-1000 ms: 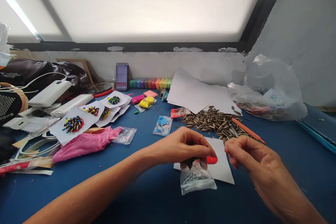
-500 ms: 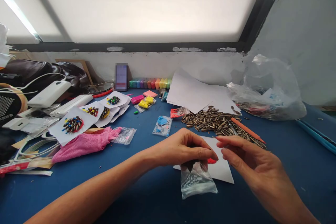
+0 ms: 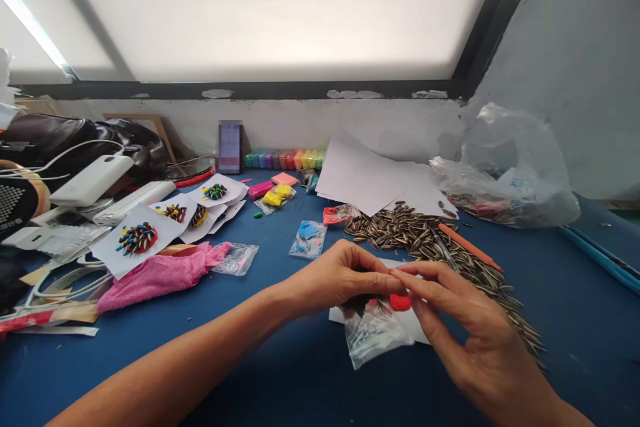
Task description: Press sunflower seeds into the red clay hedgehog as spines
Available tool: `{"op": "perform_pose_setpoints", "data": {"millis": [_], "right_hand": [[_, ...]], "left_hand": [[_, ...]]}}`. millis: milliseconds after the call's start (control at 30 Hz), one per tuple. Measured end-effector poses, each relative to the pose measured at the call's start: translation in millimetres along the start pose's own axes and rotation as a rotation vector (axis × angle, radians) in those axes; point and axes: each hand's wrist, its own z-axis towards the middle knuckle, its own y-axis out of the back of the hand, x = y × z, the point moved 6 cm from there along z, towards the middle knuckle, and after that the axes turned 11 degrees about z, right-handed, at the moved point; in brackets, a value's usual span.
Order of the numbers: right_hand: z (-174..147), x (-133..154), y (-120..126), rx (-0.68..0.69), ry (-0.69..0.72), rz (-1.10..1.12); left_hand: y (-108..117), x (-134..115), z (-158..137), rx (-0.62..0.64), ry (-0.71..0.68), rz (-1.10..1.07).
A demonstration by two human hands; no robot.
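My left hand (image 3: 353, 280) is closed, thumb against fingers, on the top of a small clear plastic bag (image 3: 377, 333) that hangs below it. Something dark, like modelling clay, shows at the bag's upper end under my fingers. The fingertips of my right hand (image 3: 460, 317) are drawn together and meet those of my left hand; whatever they pinch is hidden. Beneath both hands lies a sheet of white paper (image 3: 420, 330) with a red clay piece (image 3: 400, 302) on it, partly covered by my fingers.
Striped sunflower seeds (image 3: 400, 230) are heaped behind my hands, with an orange pen (image 3: 470, 247) across them. Small bags of blue clay (image 3: 309, 232) and yellow clay (image 3: 278, 195) lie further left. Seed-and-clay figures (image 3: 139, 238) on paper sit beside a pink cloth (image 3: 155, 283).
My right hand has moved left, and its fingertips now touch those of my left hand. The plastic bag has swung slightly, and more of the red clay shows.
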Motion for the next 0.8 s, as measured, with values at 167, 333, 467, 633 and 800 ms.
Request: {"op": "perform_pose_setpoints", "data": {"millis": [167,333,467,633,800], "right_hand": [[2,-3,9,-0.138,-0.15,0.052],[2,0,11,-0.148,-0.114,0.049],[2,-1,11,-0.142,-0.142,0.022],[3,-11,27,-0.23,-0.246,-0.077],[4,-22,35,-0.214,-0.289,-0.164]], "left_hand": [[-1,2,1,-0.01,-0.003,-0.024],[-5,1,1,0.015,-0.02,-0.055],[-3,2,2,-0.003,-0.022,-0.098],[-1,5,2,-0.019,0.018,-0.091],[-5,6,3,0.017,-0.001,-0.084]]}}
